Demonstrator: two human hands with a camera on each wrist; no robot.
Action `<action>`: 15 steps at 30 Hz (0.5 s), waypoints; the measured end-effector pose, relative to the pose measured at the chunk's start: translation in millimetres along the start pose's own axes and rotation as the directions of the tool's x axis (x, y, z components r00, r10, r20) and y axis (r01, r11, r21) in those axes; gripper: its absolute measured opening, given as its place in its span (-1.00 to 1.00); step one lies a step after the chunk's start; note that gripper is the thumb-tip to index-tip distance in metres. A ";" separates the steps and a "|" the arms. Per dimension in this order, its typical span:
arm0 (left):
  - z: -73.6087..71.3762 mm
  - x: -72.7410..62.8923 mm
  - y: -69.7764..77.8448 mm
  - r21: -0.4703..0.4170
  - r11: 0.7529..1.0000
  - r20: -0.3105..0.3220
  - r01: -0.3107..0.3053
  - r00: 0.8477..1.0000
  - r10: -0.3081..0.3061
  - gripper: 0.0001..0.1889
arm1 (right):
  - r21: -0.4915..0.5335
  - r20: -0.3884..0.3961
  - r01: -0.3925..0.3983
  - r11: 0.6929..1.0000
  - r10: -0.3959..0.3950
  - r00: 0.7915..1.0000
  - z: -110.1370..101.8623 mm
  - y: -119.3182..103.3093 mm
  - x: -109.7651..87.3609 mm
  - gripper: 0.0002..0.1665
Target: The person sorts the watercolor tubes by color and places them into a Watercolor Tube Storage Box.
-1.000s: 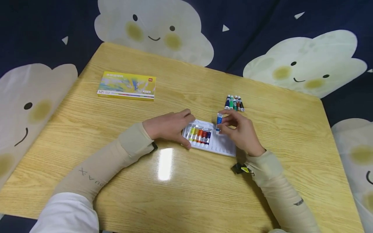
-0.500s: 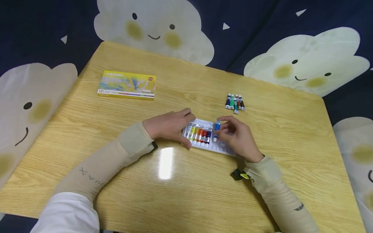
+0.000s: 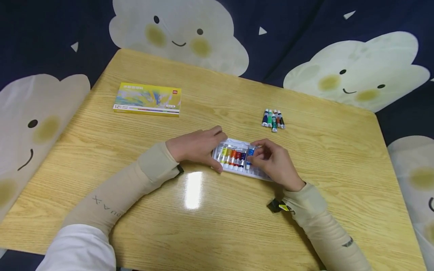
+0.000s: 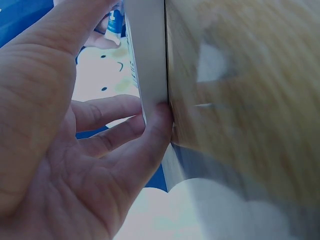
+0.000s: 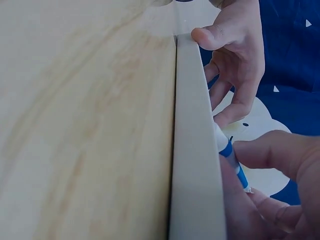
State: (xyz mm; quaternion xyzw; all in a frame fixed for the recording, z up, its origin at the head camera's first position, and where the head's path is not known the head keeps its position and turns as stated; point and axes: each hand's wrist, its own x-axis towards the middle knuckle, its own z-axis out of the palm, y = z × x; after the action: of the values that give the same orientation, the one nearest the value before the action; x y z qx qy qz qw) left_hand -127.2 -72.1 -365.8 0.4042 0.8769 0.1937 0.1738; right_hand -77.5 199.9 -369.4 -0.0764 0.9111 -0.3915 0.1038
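A white plastic tray (image 3: pixel 234 142) lies on the table with a row of paint tubes (image 3: pixel 233 159) in its left part, running from white and yellow through orange and red to dark violet. My left hand (image 3: pixel 200 146) holds the tray's left end, thumb at the near edge and fingers at the far side. Between thumb and fingers of my right hand (image 3: pixel 279 165) is a blue paint tube (image 3: pixel 250 153), white cap toward me, low over the tray beside the violet one. In the right wrist view the same blue tube (image 5: pixel 240 172) slants close against the tray wall (image 5: pixel 195 150).
Beyond the right hand lies a small group of paint tubes (image 3: pixel 273 119), among them greens, dark blue, brown and black. A yellow paint box (image 3: pixel 147 99) rests at the back left of the wooden table (image 3: pixel 203 233). Cloud-patterned cloth (image 3: pixel 264 56) hangs behind.
My right hand has brought the blue tube from the tray's far edge toward me and slightly left, down beside the violet tube. The left hand has stayed on the tray.
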 end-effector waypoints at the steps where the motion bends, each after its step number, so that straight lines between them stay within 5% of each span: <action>1: -0.1 0.1 0.2 0.001 1.000 0.001 0.000 1.000 0.000 -0.03 | -0.003 0.000 -0.004 1.000 0.004 1.000 0.0 0.2 -0.2 -0.52; 15: -0.6 0.7 0.8 0.000 1.000 0.005 0.003 1.000 -0.003 -0.02 | 0.023 0.033 -0.027 0.999 0.027 0.999 2.3 0.4 -0.4 -0.55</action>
State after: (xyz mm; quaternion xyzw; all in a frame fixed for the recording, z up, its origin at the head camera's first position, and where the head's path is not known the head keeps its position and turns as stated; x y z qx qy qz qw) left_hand -127.4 -71.3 -364.9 0.4034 0.8771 0.1922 0.1762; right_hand -76.5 198.6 -371.2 -0.0692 0.9056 -0.3993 0.1248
